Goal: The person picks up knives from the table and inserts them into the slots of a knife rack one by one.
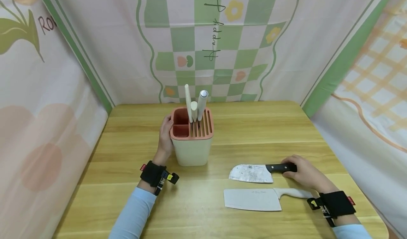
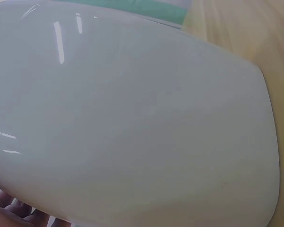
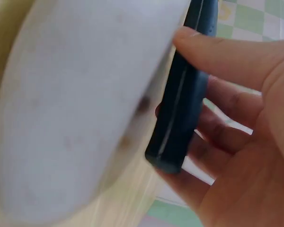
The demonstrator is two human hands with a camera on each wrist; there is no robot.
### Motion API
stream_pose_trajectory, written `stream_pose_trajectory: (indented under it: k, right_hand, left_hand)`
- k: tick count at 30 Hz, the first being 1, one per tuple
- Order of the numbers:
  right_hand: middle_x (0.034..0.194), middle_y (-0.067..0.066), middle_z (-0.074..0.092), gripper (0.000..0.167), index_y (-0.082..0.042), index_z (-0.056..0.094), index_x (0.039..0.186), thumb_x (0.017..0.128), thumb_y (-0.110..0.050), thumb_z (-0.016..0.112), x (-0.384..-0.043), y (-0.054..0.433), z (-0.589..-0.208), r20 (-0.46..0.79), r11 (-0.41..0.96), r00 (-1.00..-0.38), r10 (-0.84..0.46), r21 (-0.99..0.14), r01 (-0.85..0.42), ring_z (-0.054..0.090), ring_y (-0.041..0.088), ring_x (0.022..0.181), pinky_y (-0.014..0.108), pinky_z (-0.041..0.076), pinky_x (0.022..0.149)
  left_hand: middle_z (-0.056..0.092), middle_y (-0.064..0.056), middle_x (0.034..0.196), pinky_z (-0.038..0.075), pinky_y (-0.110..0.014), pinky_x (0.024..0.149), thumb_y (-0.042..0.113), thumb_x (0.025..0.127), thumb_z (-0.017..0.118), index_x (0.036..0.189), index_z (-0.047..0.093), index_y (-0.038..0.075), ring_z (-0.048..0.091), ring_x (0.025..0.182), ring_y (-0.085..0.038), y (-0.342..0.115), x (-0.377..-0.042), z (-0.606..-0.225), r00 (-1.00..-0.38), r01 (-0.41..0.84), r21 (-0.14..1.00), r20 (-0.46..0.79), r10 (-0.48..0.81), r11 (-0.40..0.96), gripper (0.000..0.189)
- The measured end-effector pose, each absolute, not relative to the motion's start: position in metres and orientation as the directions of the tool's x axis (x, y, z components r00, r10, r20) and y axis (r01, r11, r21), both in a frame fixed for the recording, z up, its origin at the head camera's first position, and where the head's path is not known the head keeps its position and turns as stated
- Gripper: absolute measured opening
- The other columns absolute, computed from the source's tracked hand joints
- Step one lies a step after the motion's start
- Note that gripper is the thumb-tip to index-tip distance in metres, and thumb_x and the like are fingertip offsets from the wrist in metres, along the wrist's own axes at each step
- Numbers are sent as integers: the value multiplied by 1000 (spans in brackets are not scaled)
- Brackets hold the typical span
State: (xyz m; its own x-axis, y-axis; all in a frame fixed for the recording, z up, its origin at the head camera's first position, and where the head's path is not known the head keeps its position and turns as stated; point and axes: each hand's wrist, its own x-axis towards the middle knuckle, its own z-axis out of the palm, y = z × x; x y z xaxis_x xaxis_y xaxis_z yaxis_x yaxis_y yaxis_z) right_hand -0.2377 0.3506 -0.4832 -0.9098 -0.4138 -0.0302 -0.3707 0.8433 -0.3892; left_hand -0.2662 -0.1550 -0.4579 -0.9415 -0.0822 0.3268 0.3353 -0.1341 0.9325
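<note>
In the head view, a cream knife holder (image 1: 192, 152) with a pink slotted top stands upright on the table, several pale-handled tools (image 1: 194, 108) sticking up from its slots. My left hand (image 1: 165, 136) grips its left side; the left wrist view shows fingers (image 2: 19, 210) against the pale wall. Right of the holder lies a black-handled cleaver (image 1: 251, 173) with a spotted blade. Around the end of its black handle (image 3: 180, 104) are the thumb and fingers of my right hand (image 1: 302, 170). Nearer me lies a white-handled cleaver (image 1: 252, 199), its handle (image 3: 80, 104) large and blurred in the right wrist view.
The wooden table (image 1: 133, 196) carries the holder and both cleavers. A green checked cloth (image 1: 208, 37) hangs behind it, with printed curtains (image 1: 41, 154) at either side. Two pink compartments (image 1: 181, 130) take up the left part of the holder's top.
</note>
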Motion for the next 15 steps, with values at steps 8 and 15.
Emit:
stream_pose_trajectory:
  k: [8,15]
  right_hand:
    - [120,12,75,42,-15,75,122,86,-31,87,-236,361,-462,-16,831,-939,-343,-470,-296,66,16,101,30,51,82]
    - [112,6,72,35,-21,74,118,87,-31,87,-237,353,-432,81,755,-946,-313,-583,-299,64,2,84,25,50,72]
  left_hand:
    - [51,-21,148,49,-22,101,31,104,33,153,43,2,53,126,-19,-158,-263,-455,-954,300,945,294,-62,-131,57]
    - [52,-16,147,45,-27,105,31,106,36,152,45,5,52,127,-17,-160,-260,-445,-971,237,964,232,-55,-120,54]
